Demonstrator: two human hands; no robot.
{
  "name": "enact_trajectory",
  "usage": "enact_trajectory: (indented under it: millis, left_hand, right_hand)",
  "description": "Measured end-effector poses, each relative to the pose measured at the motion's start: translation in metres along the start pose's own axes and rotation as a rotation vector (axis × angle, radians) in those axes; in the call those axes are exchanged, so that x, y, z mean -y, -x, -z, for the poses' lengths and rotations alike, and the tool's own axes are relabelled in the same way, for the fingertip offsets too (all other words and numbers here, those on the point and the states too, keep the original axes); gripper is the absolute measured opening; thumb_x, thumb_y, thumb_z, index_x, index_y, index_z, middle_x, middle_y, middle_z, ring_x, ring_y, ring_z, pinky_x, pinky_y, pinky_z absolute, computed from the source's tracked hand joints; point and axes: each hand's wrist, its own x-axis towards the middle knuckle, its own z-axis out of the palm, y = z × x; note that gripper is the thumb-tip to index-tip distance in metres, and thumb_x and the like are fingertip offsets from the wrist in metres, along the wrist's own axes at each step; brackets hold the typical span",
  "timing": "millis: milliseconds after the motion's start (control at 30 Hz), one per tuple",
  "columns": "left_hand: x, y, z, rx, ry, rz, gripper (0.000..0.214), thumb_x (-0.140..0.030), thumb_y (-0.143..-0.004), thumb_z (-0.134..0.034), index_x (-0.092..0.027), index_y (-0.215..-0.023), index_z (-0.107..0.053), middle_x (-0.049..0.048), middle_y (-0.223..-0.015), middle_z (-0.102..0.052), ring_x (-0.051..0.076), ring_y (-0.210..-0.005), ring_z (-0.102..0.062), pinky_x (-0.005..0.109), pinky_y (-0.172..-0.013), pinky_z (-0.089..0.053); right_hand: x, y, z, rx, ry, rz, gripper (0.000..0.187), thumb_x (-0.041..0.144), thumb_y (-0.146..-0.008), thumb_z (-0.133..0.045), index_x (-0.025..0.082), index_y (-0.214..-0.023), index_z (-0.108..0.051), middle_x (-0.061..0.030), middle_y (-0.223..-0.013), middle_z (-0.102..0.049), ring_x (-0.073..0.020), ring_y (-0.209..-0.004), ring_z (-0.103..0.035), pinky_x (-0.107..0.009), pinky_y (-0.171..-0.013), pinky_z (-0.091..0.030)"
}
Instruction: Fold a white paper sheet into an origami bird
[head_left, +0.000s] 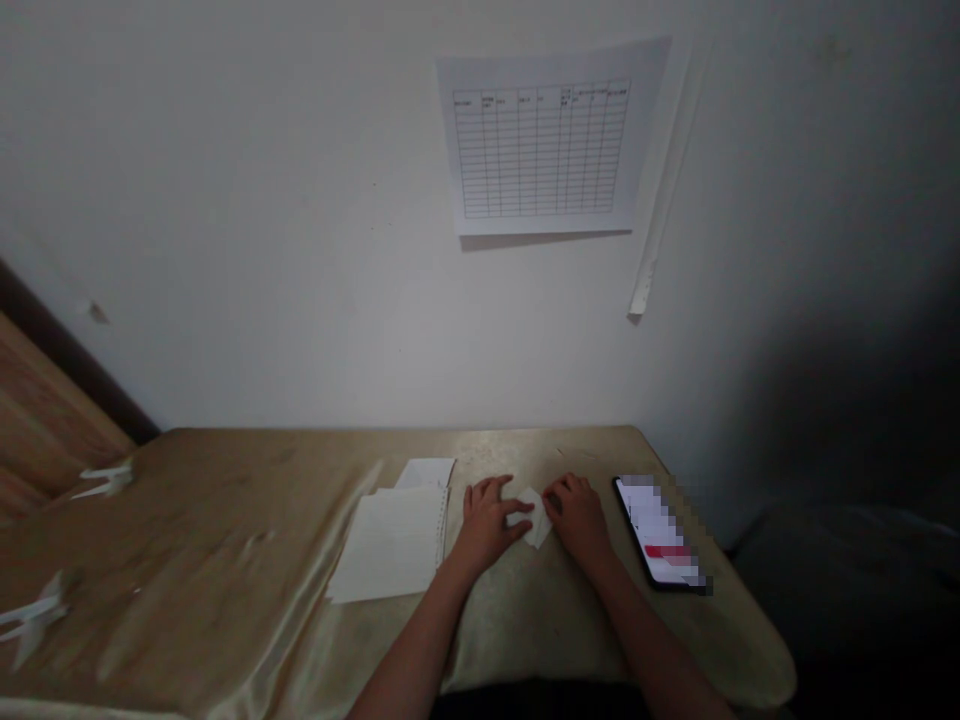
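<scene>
A small folded piece of white paper [534,516] lies on the tan-covered table [247,520] between my two hands. My left hand [487,518] rests on its left side with fingers spread flat over it. My right hand [576,512] presses on its right edge with fingers curled down. Both hands touch the paper. Just left of my left hand lies a stack of white sheets [394,545] with a perforated edge.
A phone [658,530] with a lit screen lies at the table's right. Two folded white paper shapes [105,478] [34,615] sit at the far left. A printed grid sheet [544,145] hangs on the wall behind. The table ends close behind the phone.
</scene>
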Motion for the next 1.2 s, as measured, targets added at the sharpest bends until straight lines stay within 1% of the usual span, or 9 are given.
enact_trajectory:
  millis: [300, 533, 667, 867, 1000, 1200]
  left_hand:
    - [0.001, 0.000, -0.002, -0.014, -0.003, -0.012, 0.027, -0.038, -0.080, -0.077, -0.043, -0.106, -0.075, 0.0006, -0.145, -0.048, 0.032, -0.135, -0.037, 0.059, -0.115, -0.022]
    - [0.002, 0.000, -0.003, -0.013, -0.010, -0.002, 0.028, -0.037, -0.079, -0.078, -0.043, -0.106, -0.075, 0.0012, -0.145, -0.049, 0.034, -0.135, -0.037, 0.060, -0.115, -0.020]
    - [0.001, 0.000, -0.002, -0.009, -0.003, 0.007, 0.028, -0.037, -0.078, -0.078, -0.043, -0.105, -0.075, 0.0004, -0.145, -0.049, 0.034, -0.136, -0.037, 0.060, -0.115, -0.018]
    - [-0.002, 0.000, 0.000, -0.005, -0.013, 0.042, 0.029, -0.037, -0.078, -0.079, -0.043, -0.106, -0.075, 0.0006, -0.145, -0.049, 0.035, -0.136, -0.036, 0.061, -0.116, -0.020]
    - [-0.002, 0.001, 0.000, -0.010, -0.019, 0.042, 0.029, -0.038, -0.078, -0.079, -0.043, -0.106, -0.075, 0.0017, -0.145, -0.049, 0.036, -0.136, -0.036, 0.060, -0.115, -0.021]
    - [0.001, 0.001, -0.003, -0.030, -0.014, 0.023, 0.028, -0.038, -0.078, -0.079, -0.043, -0.106, -0.075, 0.0024, -0.143, -0.050, 0.036, -0.135, -0.037, 0.061, -0.114, -0.022]
  right_hand:
    - [0.000, 0.000, -0.004, -0.007, 0.053, 0.001, 0.016, 0.027, -0.093, -0.052, 0.024, -0.097, -0.068, -0.0076, -0.103, -0.063, -0.0238, -0.104, -0.053, -0.036, -0.087, -0.039]
    - [0.002, -0.001, -0.005, -0.010, 0.082, 0.000, 0.017, 0.026, -0.093, -0.050, 0.023, -0.096, -0.067, -0.0083, -0.104, -0.062, -0.0240, -0.105, -0.053, -0.036, -0.089, -0.039]
    - [0.001, -0.002, -0.006, -0.012, 0.054, -0.016, 0.014, 0.026, -0.092, -0.052, 0.024, -0.095, -0.066, -0.0076, -0.105, -0.062, -0.0238, -0.106, -0.053, -0.037, -0.091, -0.038]
    - [-0.003, 0.001, -0.002, 0.023, -0.039, 0.010, 0.014, 0.027, -0.087, -0.058, 0.025, -0.098, -0.065, -0.0069, -0.112, -0.061, -0.0253, -0.111, -0.052, -0.039, -0.094, -0.038]
    - [-0.006, 0.005, 0.003, 0.070, -0.096, 0.031, 0.020, 0.030, -0.084, -0.062, 0.026, -0.103, -0.065, -0.0071, -0.115, -0.060, -0.0259, -0.114, -0.051, -0.038, -0.097, -0.038]
    - [-0.006, 0.012, 0.009, 0.141, -0.124, 0.084, 0.038, 0.037, -0.079, -0.068, 0.023, -0.114, -0.061, -0.0093, -0.123, -0.056, -0.0272, -0.119, -0.048, -0.040, -0.104, -0.036]
